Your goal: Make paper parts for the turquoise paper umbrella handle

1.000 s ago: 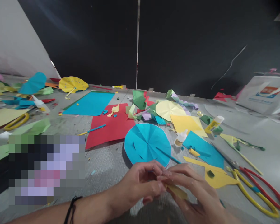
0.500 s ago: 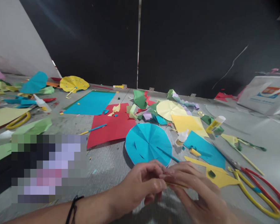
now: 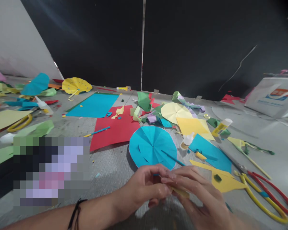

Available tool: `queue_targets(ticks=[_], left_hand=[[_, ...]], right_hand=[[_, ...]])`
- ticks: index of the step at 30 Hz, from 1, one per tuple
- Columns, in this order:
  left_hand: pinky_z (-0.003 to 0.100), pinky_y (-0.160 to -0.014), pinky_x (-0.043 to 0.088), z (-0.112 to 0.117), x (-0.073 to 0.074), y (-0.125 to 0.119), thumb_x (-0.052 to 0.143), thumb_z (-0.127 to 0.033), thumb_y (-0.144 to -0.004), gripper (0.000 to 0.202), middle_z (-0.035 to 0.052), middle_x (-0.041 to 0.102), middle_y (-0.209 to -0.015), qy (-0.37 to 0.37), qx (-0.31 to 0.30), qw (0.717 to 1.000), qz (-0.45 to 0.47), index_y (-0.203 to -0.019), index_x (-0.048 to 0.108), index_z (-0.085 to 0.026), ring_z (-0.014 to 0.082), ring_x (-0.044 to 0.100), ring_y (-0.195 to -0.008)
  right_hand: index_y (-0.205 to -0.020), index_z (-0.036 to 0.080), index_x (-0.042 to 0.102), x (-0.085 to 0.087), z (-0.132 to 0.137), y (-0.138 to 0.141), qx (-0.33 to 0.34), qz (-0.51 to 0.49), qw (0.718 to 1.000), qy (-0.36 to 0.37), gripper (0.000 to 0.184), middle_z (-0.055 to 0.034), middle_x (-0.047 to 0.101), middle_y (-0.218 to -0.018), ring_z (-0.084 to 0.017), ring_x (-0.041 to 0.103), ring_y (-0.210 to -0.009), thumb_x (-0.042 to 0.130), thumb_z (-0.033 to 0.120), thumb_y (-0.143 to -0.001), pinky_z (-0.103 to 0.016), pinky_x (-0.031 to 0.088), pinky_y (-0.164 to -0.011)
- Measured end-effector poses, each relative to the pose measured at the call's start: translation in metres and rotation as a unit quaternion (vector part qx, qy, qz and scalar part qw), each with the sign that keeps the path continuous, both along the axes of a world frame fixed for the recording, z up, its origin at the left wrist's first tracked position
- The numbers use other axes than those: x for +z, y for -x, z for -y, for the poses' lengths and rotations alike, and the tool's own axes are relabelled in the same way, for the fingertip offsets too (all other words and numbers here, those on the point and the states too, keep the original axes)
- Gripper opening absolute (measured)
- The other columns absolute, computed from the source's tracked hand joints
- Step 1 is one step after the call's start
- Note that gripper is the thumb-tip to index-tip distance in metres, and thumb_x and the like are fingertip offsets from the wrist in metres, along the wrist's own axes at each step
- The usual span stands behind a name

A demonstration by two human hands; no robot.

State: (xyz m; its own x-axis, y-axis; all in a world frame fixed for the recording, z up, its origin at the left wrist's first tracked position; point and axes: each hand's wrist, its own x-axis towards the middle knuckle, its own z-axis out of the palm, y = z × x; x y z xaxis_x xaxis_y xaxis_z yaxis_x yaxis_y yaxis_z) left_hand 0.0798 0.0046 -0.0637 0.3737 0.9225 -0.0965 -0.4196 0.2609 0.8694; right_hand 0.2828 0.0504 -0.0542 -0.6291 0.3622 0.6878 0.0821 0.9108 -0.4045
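Low in the middle, my left hand [image 3: 150,185] and my right hand [image 3: 201,191] meet with fingertips closed together. Between them they pinch a small strip of yellow paper [image 3: 181,192], mostly hidden by the fingers. Just beyond lies a round pleated blue paper fan [image 3: 153,145], with slits on its left side and a thin blue rolled-paper stick [image 3: 172,157] across its lower right. Beside my right hand is a cut piece of yellow paper [image 3: 230,187] with a dark green scrap [image 3: 217,178] on it.
Yellow-and-red-handled scissors [image 3: 266,195] lie at the right. Behind are a small glue bottle [image 3: 187,141], a glue stick [image 3: 222,127], blue paper [image 3: 212,153], red paper [image 3: 115,131] and a cream paper fan [image 3: 176,111]. A white bag [image 3: 273,95] stands far right; a dark panel [image 3: 98,44] rises behind.
My fingers have shifted slightly around the yellow paper strip, and it now shows tilted further down to the right. The fan and other things stay put.
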Motion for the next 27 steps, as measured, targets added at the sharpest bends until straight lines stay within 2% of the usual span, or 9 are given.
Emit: queue_targets(ticks=[5,10,17,21,23,27], left_hand=[[0.017,-0.045,0.037,0.0002,0.0016,-0.0004,0.084,-0.045,-0.078,0.038,-0.0049,0.053,-0.071,0.000,-0.018,0.999,-0.028,-0.090,0.062,-0.017,0.0067,0.048,-0.054],[0.016,-0.044,0.037,0.0015,0.0024,-0.0003,0.086,-0.049,-0.075,0.042,-0.0014,0.056,-0.081,0.009,-0.017,1.000,-0.024,-0.089,0.062,-0.017,0.0078,0.052,-0.060],[0.016,-0.045,0.037,0.0005,-0.0017,0.0005,0.091,-0.033,-0.073,0.034,-0.0005,0.057,-0.096,-0.004,-0.028,0.999,0.035,-0.083,0.064,-0.016,0.0046,0.050,-0.060],[0.016,-0.043,0.037,0.0004,-0.0047,0.0015,0.092,-0.030,-0.072,0.032,0.0008,0.057,-0.103,-0.020,-0.029,0.999,0.028,-0.084,0.066,-0.016,0.0051,0.051,-0.061],[0.016,-0.043,0.038,0.0003,-0.0049,0.0016,0.090,-0.031,-0.074,0.032,0.0008,0.056,-0.103,-0.028,-0.022,0.999,0.015,-0.085,0.065,-0.016,0.0051,0.051,-0.062],[0.016,-0.044,0.036,-0.0013,-0.0017,0.0006,0.085,-0.035,-0.079,0.032,-0.0010,0.053,-0.098,-0.034,-0.004,0.999,-0.011,-0.084,0.060,-0.016,0.0041,0.050,-0.059]], right_hand=[[-0.126,0.019,0.068,0.0007,0.0030,0.0011,-0.013,-0.009,1.000,0.013,0.036,-0.0092,0.078,-0.110,-0.021,0.076,-0.105,0.065,0.003,-0.094,-0.029,0.065,-0.089],[-0.122,0.021,0.068,0.0022,0.0044,-0.0007,-0.021,-0.029,0.999,0.025,0.038,-0.0081,0.078,-0.105,-0.021,0.078,-0.098,0.068,0.000,-0.091,-0.028,0.067,-0.082],[-0.125,0.021,0.068,0.0067,0.0038,0.0002,0.013,-0.026,0.999,0.030,0.040,-0.0087,0.078,-0.103,-0.020,0.078,-0.094,0.066,-0.002,-0.092,-0.029,0.068,-0.078],[-0.125,0.021,0.068,0.0075,0.0029,0.0005,0.025,-0.017,0.999,0.021,0.037,-0.0089,0.081,-0.101,-0.022,0.079,-0.095,0.066,0.001,-0.094,-0.032,0.069,-0.078],[-0.126,0.023,0.068,0.0085,0.0023,0.0014,0.011,-0.016,1.000,0.009,0.035,-0.0074,0.083,-0.102,-0.021,0.080,-0.095,0.064,0.003,-0.097,-0.031,0.069,-0.079],[-0.141,0.026,0.059,0.0090,0.0008,0.0025,-0.030,-0.033,0.999,-0.013,0.040,-0.0039,0.087,-0.100,-0.020,0.084,-0.092,0.058,0.009,-0.105,-0.032,0.069,-0.083]])
